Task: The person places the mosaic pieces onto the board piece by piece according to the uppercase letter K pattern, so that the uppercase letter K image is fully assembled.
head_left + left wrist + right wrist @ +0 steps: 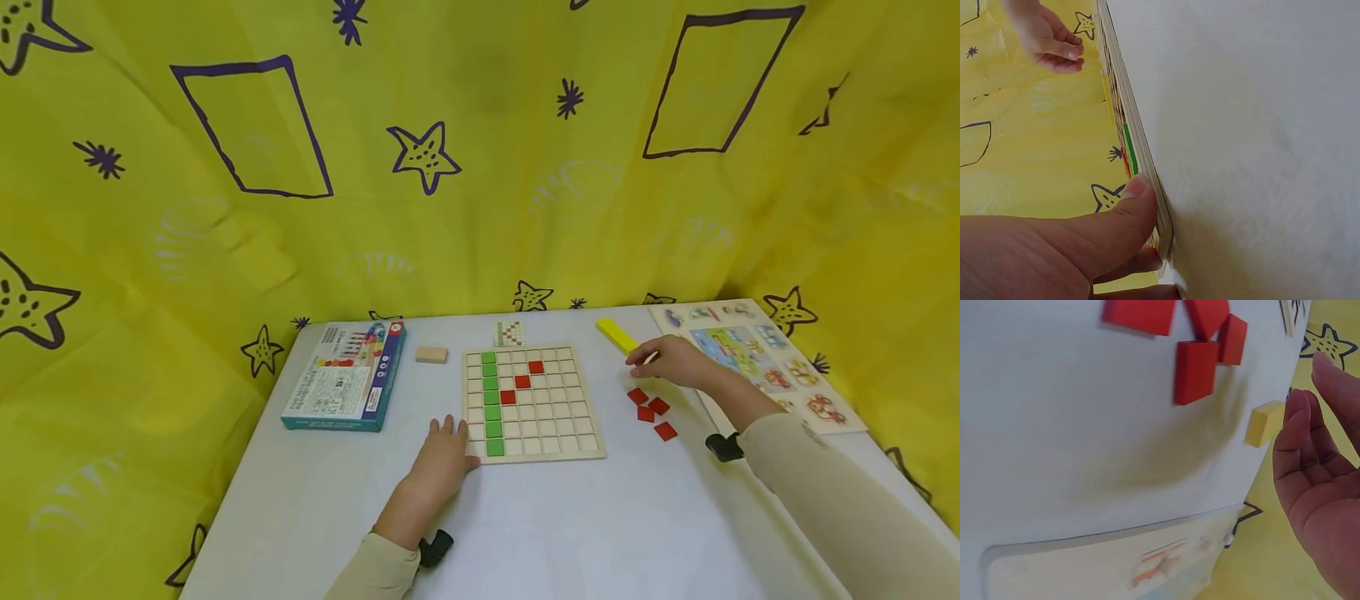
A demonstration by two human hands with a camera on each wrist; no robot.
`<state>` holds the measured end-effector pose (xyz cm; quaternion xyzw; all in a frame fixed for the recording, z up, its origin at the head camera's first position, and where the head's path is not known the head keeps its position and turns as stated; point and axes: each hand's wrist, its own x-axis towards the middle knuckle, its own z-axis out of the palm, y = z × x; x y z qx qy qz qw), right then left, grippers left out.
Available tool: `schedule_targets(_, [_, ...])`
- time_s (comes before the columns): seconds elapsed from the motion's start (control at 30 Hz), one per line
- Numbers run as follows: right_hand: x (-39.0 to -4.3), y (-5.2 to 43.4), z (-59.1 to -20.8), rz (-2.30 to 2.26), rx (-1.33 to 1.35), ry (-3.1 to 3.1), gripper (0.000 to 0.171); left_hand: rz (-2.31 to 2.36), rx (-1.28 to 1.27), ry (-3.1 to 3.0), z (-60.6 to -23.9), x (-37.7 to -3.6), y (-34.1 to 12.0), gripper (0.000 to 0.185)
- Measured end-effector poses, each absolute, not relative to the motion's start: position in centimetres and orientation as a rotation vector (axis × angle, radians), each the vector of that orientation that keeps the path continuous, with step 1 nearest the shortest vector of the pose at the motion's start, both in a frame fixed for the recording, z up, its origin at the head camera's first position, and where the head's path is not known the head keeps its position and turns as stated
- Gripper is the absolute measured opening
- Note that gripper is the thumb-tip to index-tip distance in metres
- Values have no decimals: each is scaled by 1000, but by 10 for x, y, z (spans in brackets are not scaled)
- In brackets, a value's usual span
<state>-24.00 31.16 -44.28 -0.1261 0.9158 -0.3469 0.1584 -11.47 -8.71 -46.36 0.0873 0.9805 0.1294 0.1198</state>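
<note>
A wooden grid board (552, 433) lies on the table, with a column of green tiles (492, 412) near its left side and three red tiles (522, 382) in a rising diagonal. My left hand (442, 454) holds the board's near left corner, thumb at the front edge and fingers along the left side. In the left wrist view the thumb (1138, 203) presses the board's edge. Over the table to the right, my right hand (671, 360) hovers with loosely bent fingers and nothing between them. Several loose red tiles (646, 413) lie just below it, and a yellow stack (617, 335) lies beyond its fingertips.
A small pattern card (509, 333) lies behind the board, and a plain wooden block (432, 355) left of that. At the far left is a game box (337, 379). A picture board (780, 358) lies at right, partly behind the right arm. Yellow cloth (480, 233) hangs around the table.
</note>
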Motion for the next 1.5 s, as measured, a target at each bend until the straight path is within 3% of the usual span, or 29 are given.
schedule_targets(0.53, [-225,314,-464,-949,-259,2521,23,379,293,2886,-461,-116,-91,64])
schedule_targets(1.0, [-225,313,-465,-948,-358,2551,9,380,293,2887,-463,-116,-91,64])
schedule_targets(1.5, [-266,284,-444,-1060,-416,2628,12,338,340,2895,-463,-115,-89,63])
